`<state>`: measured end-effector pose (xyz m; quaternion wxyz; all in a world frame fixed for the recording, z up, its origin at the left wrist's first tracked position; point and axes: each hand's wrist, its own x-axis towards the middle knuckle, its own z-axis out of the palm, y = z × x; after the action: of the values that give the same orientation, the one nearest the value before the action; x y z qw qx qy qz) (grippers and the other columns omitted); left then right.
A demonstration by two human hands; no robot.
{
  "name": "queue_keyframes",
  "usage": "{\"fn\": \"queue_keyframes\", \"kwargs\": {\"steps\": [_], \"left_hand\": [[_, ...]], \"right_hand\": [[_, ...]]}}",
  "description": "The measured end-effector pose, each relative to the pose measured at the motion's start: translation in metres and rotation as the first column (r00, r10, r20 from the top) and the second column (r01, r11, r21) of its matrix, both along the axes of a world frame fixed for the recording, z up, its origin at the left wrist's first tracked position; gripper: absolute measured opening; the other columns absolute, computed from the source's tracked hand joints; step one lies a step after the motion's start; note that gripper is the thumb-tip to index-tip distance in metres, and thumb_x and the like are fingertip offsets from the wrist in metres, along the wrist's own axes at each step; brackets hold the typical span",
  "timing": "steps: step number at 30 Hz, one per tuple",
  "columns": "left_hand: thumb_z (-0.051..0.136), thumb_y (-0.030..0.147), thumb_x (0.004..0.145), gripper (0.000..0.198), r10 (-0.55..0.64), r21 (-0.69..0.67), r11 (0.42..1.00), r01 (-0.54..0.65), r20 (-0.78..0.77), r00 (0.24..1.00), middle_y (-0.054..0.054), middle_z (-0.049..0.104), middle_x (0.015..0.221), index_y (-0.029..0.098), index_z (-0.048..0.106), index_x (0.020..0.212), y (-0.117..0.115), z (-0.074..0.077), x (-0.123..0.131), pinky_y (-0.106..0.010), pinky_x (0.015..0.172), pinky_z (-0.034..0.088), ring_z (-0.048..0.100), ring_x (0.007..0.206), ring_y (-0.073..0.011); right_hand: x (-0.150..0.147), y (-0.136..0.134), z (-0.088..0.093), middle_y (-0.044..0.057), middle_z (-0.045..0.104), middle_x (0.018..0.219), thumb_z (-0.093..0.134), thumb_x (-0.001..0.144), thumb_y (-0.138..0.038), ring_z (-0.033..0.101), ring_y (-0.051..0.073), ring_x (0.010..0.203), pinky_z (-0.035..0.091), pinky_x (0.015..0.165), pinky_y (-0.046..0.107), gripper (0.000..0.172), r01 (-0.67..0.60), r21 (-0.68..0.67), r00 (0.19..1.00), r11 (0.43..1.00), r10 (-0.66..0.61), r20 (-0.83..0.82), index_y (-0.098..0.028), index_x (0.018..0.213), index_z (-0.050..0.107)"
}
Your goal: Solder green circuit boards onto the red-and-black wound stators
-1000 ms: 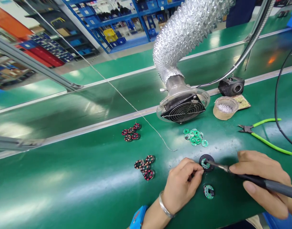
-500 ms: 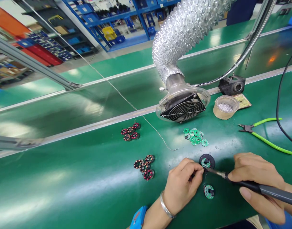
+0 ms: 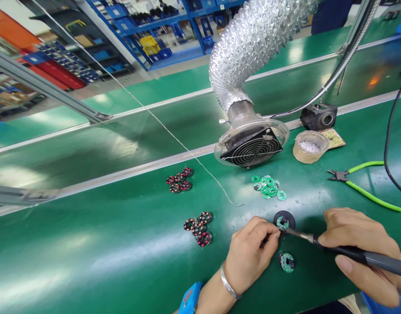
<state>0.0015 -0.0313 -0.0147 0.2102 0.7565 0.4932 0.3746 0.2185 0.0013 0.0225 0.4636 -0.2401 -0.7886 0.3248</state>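
Note:
My right hand (image 3: 360, 248) grips a dark soldering iron (image 3: 360, 255), whose metal tip touches a small green round circuit board sitting on a black ring (image 3: 284, 221) on the green bench. My left hand (image 3: 251, 255) is curled in a pinch right beside that ring; what its fingertips hold is too small to make out. A second green round board (image 3: 287, 262) lies just below the ring, between my hands. A thin solder wire (image 3: 187, 150) runs down from the upper left and ends near the ring.
A silver fume duct with a fan grille (image 3: 251, 150) hangs over the bench. Several green boards (image 3: 268, 187) are piled beneath it. Two groups of red-black coils (image 3: 179, 180) (image 3: 199, 228) lie left. Green-handled cutters (image 3: 364, 181), a tape roll (image 3: 310, 147) and a black block (image 3: 319, 116) sit right.
The iron's tip slid slightly left and down along the ring's edge toward my left fingertips, then settled; both hands otherwise stay in place.

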Motion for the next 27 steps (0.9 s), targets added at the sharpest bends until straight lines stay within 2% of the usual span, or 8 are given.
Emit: {"fn": "queue_keyframes", "kwargs": {"steps": [6, 13, 19, 27], "left_hand": [[0.058, 0.010, 0.087, 0.010, -0.009, 0.013, 1.000, 0.009, 0.002, 1.000, -0.003, 0.065, 0.072, 0.016, 0.065, 0.085, 0.000, 0.000, 0.000, -0.018, 0.053, 0.049, 0.061, 0.060, -0.0109], [0.058, 0.010, 0.087, 0.009, -0.014, 0.022, 1.000, 0.013, 0.012, 1.000, -0.003, 0.064, 0.072, 0.016, 0.065, 0.086, 0.000, -0.002, -0.001, -0.019, 0.054, 0.049, 0.060, 0.060, -0.0113], [0.059, 0.009, 0.085, 0.009, -0.014, -0.010, 1.000, 0.014, 0.036, 0.999, -0.004, 0.064, 0.075, 0.015, 0.065, 0.087, 0.000, 0.001, -0.001, -0.019, 0.052, 0.049, 0.059, 0.058, -0.0104], [0.058, 0.009, 0.084, 0.009, -0.015, -0.009, 1.000, 0.015, 0.033, 0.999, -0.004, 0.064, 0.075, 0.015, 0.064, 0.086, -0.001, 0.000, -0.002, -0.019, 0.051, 0.049, 0.058, 0.057, -0.0106]], "right_hand": [[0.003, -0.002, 0.000, 0.000, 0.051, 0.062, 0.047, 0.089, -0.021, 0.046, 0.015, 0.049, 0.037, 0.051, 0.032, 0.017, 0.037, -0.018, 0.999, 0.999, -0.037, -0.031, -0.017, 0.095, 0.061], [0.001, 0.002, 0.003, 0.000, 0.051, 0.059, 0.045, 0.085, -0.018, 0.047, 0.014, 0.047, 0.037, 0.050, 0.030, 0.019, 0.011, 0.017, 1.000, 1.000, -0.011, -0.017, -0.016, 0.096, 0.060], [-0.001, 0.007, 0.003, -0.001, 0.051, 0.057, 0.045, 0.081, -0.018, 0.046, 0.014, 0.044, 0.035, 0.047, 0.029, 0.020, -0.060, 0.045, 0.998, 0.997, 0.059, 0.014, -0.016, 0.094, 0.059], [-0.003, 0.008, 0.002, 0.000, 0.054, 0.059, 0.045, 0.080, -0.016, 0.047, 0.014, 0.044, 0.036, 0.047, 0.029, 0.020, -0.063, 0.064, 0.998, 0.996, 0.062, 0.023, -0.016, 0.094, 0.059]]}}
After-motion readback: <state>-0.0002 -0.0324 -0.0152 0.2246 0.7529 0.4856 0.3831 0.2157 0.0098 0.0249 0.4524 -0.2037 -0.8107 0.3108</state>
